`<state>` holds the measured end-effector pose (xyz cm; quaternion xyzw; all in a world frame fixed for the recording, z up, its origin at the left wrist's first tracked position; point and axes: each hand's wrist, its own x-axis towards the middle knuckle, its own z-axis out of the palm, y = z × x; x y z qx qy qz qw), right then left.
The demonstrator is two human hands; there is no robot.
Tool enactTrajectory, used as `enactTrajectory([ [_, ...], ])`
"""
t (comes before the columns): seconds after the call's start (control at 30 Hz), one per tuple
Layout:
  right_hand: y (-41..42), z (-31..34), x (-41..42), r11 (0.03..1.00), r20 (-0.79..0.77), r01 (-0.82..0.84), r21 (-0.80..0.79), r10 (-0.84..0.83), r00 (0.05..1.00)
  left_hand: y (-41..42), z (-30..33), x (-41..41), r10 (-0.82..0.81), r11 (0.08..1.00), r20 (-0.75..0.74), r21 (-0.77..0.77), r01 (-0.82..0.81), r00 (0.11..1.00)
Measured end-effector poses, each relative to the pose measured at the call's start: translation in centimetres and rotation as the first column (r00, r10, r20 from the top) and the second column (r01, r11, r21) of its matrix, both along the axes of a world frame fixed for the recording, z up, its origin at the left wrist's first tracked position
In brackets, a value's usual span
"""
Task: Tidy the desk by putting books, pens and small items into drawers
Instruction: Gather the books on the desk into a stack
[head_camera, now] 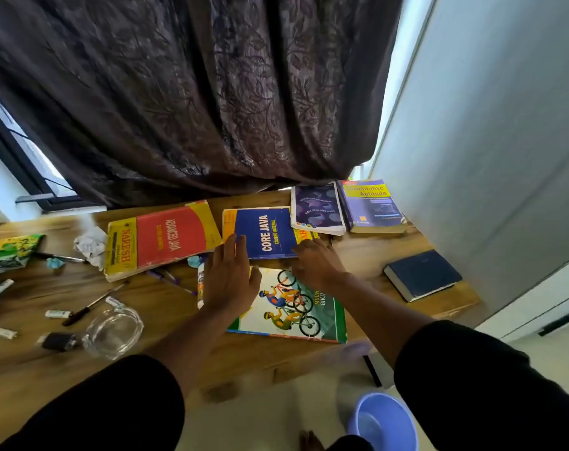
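1. Head view: both my hands are out over the worktop [166, 297], going for the blue Core Java book [263, 234]. My left hand [228, 278] has its fingers straight and spread, tips on the book's near left corner. My right hand [315, 262] lies flat with fingers extended at the book's near right edge. Neither is gripping anything.
2. By my reckoning the tidying has barely begun. Everything is out: the red Advanced Java book [166, 239], the mountain biking book [293, 307] under my wrists, the purple patterned book [317, 208], the Quantitative Aptitude book [371, 205] and a dark blue hardback [423, 275] near the right edge.
3. Small stuff too: a black pen [91, 304], a purple pen [169, 279], crumpled paper [89, 245], a glass ashtray [114, 333], a few little white caps or tubes, too blurred to name.
4. No drawer shows open; what may be a drawer front sits under the worktop edge, but I can't be sure.
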<state>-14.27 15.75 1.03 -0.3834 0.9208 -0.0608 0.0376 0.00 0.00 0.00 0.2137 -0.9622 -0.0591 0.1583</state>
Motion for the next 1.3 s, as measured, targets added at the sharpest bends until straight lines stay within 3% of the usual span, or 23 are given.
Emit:
enactTrajectory([
  [0.2,0.4,-2.6,-1.1,0.993,0.138,-0.113,0.011,0.111,0.984,2.1,-2.1,-0.6,0.140,0.967,0.138,0.193,-0.165,0.981],
  [0.5,-1.1,-4.6,-3.3,0.965,0.106,-0.262,-0.007,0.261,0.959,2.7,-4.8,1.1,0.260,0.954,0.239,0.086,-0.287,0.936],
  [0.63,-2.0,-5.2,-3.8,0.941,0.114,-0.340,0.009,0.336,0.935,3.2,-4.8,0.7,0.333,0.922,0.234,0.121,-0.367,0.914],
  [0.8,-2.7,-5.6,-3.9,0.935,0.100,-0.354,0.037,0.349,0.932,3.4,-4.4,-0.4,0.447,0.819,0.216,0.290,-0.494,0.868],
  [1.0,-2.8,-5.9,-4.1,0.936,0.157,-0.351,0.033,0.342,0.926,2.2,-3.6,-1.9,0.567,0.559,0.336,0.514,-0.651,0.752],
  [1.3,-3.2,-6.0,-4.8,0.943,0.242,-0.331,0.006,0.320,0.916,1.8,-3.0,-1.9,0.593,0.458,0.332,0.610,-0.647,0.733],
])
